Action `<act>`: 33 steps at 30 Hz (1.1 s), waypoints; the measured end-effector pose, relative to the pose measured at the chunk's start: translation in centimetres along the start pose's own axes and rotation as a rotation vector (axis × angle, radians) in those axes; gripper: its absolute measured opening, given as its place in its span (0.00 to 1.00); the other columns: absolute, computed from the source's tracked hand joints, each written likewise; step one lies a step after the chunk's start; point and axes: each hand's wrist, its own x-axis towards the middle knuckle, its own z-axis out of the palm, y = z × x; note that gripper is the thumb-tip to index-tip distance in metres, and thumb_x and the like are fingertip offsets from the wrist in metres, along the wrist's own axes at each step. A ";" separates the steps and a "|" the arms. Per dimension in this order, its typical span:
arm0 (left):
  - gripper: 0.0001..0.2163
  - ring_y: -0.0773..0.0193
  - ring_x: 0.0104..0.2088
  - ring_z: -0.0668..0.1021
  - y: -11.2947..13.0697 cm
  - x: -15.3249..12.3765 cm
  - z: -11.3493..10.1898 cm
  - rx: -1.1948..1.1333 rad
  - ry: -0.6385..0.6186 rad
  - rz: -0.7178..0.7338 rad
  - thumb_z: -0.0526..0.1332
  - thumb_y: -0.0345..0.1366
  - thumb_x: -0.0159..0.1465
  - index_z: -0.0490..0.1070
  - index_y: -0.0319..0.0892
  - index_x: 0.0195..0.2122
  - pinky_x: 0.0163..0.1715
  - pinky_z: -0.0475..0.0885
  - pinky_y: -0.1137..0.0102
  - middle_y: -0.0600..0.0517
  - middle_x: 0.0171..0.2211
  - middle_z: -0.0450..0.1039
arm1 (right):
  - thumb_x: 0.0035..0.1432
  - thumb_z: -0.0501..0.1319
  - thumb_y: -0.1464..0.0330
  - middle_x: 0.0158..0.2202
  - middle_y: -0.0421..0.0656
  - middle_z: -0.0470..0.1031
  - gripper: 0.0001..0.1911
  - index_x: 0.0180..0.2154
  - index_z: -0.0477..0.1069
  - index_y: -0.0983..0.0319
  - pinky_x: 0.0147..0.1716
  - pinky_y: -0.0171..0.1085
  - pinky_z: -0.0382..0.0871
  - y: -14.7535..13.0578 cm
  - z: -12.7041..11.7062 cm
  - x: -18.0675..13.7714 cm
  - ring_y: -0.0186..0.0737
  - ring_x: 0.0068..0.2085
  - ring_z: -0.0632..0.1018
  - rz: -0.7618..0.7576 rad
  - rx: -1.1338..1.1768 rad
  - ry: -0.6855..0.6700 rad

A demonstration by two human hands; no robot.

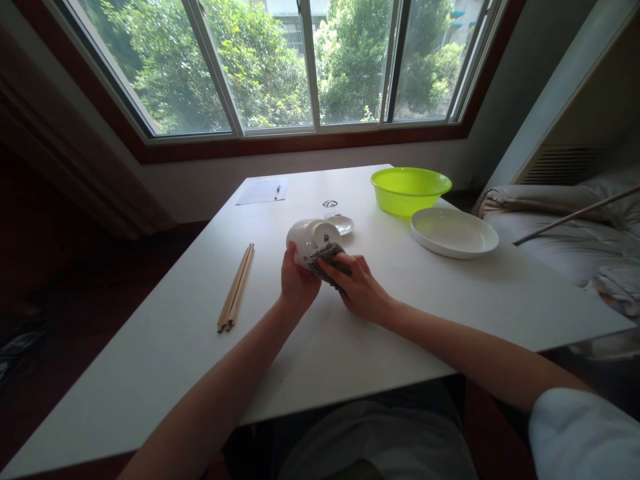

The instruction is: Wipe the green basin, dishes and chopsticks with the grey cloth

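Note:
A white bowl (pixel 301 235) is tipped on its side above the table, its base with a dark mark facing up and to the right. My left hand (pixel 299 283) grips it from the lower left, the thumb on its outer wall. With my right hand (pixel 361 285) I hold a grey cloth (pixel 327 260) pressed against the bowl's side near the base. The cloth hides part of the bowl, and the bowl's inside does not show. Just behind it lies a small white dish (pixel 344 225), partly covered by the bowl.
Wooden chopsticks (pixel 236 288) lie to the left on the white table (pixel 175 347). A lime-green basin (pixel 411 192) and a large white plate (pixel 454 233) stand at the right. Farther back are paper (pixel 257 191), a pen (pixel 277 192) and a dark ring-shaped item (pixel 330 203).

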 end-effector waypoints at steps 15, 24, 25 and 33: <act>0.15 0.68 0.26 0.74 1.3 1.1 -0.6 0.413 -0.038 0.423 0.67 0.46 0.51 0.74 0.36 0.27 0.27 0.67 0.74 0.53 0.20 0.71 | 0.56 0.51 0.79 0.56 0.49 0.61 0.36 0.64 0.51 0.56 0.48 0.46 0.66 0.0 -1.1 0.5 0.48 0.49 0.64 0.001 -0.167 -0.022; 0.16 0.70 0.21 0.69 1.6 1.4 -1.7 0.594 -0.062 0.482 0.66 0.47 0.52 0.73 0.37 0.24 0.22 0.62 0.74 0.55 0.18 0.67 | 0.56 0.51 0.79 0.57 0.50 0.60 0.34 0.63 0.53 0.57 0.51 0.48 0.65 0.1 -1.4 0.9 0.48 0.51 0.65 0.001 -0.150 0.046; 0.16 0.70 0.21 0.68 1.7 1.4 -1.8 0.608 -0.065 0.483 0.66 0.47 0.52 0.73 0.37 0.24 0.22 0.62 0.74 0.55 0.18 0.66 | 0.56 0.50 0.79 0.57 0.50 0.60 0.34 0.63 0.53 0.57 0.51 0.48 0.65 0.3 -1.4 0.9 0.49 0.51 0.65 0.004 -0.141 0.061; 0.16 0.73 0.18 0.66 2.0 1.3 -2.0 0.581 -0.099 0.409 0.68 0.46 0.51 0.71 0.37 0.19 0.19 0.60 0.76 0.55 0.17 0.66 | 0.54 0.51 0.81 0.55 0.50 0.60 0.36 0.64 0.52 0.55 0.54 0.49 0.64 0.9 -1.6 0.7 0.49 0.54 0.64 0.036 -0.039 0.107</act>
